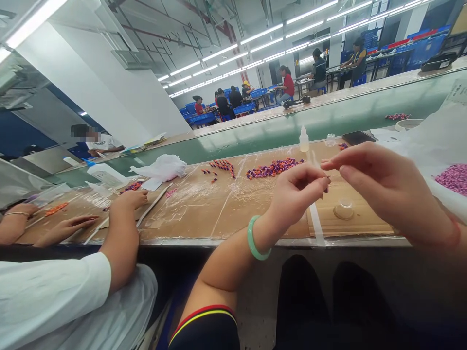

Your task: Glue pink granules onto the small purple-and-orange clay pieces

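Observation:
My left hand (297, 194), with a green bangle on its wrist, is raised above the cardboard-covered bench (226, 209), its fingers pinched together. My right hand (386, 187) meets it fingertip to fingertip, thumb and forefinger also pinched. Something tiny and dark shows between the fingertips; I cannot make out what it is. Behind the hands lies a row of small purple and orange pieces (273, 168). A small clear round cap (343, 209) sits on the cardboard just below my right hand.
A dropper bottle (304, 139) stands behind the pieces. More pieces (222, 167) lie further left, near a crumpled white bag (162, 167). A plastic bag with pink pieces (454, 177) is at right. A co-worker's hand (129, 199) rests on the bench at left. A green conveyor (292, 129) runs behind.

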Available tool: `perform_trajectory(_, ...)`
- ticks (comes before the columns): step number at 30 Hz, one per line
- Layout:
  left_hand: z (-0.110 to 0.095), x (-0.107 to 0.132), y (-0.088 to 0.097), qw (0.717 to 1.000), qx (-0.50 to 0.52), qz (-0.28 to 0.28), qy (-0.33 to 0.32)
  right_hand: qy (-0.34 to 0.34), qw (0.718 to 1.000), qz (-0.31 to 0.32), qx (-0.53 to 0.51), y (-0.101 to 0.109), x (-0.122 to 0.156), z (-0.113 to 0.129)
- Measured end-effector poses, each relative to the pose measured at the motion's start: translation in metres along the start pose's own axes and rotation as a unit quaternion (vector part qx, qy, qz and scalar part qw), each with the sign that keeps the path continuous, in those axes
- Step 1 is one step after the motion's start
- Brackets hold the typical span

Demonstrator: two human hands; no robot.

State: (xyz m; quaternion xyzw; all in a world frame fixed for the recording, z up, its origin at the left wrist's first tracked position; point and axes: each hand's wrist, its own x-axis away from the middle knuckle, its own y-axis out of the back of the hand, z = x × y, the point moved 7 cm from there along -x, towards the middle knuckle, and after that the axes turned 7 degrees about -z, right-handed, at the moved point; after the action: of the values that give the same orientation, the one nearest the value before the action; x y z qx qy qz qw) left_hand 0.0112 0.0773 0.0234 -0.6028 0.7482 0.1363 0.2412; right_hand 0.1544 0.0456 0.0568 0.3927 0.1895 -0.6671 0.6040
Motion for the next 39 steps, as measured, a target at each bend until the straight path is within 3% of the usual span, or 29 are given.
perform_trajectory(4,0.009,0.001,-0.001,0.997,0.02,0.026,0.07,0.017,0.996,0.072,0.048,-0.004,-0.006,0.004)
perform_trajectory(9,0.004,0.004,-0.006,0.996,-0.014,0.057,0.071,0.023,0.992,0.113,0.055,-0.008,-0.004,0.007)
perform_trajectory(23,-0.004,0.006,-0.007,0.995,-0.071,0.048,0.055,0.064,0.987,0.127,0.073,-0.009,-0.001,0.008)
perform_trajectory(26,0.001,0.007,-0.008,0.992,-0.05,0.061,0.098,0.055,0.987,0.135,0.06,-0.009,0.0,0.007)
perform_trajectory(31,0.018,0.013,-0.012,0.963,0.072,0.076,0.248,0.036,0.989,0.141,0.032,-0.006,0.0,0.007)
perform_trajectory(34,0.021,0.015,-0.015,0.946,0.12,0.08,0.29,0.084,0.986,0.132,0.049,-0.006,0.0,0.011)
perform_trajectory(39,0.019,0.016,-0.018,0.935,0.157,0.093,0.305,0.263,0.953,0.086,0.127,-0.003,0.006,0.026)
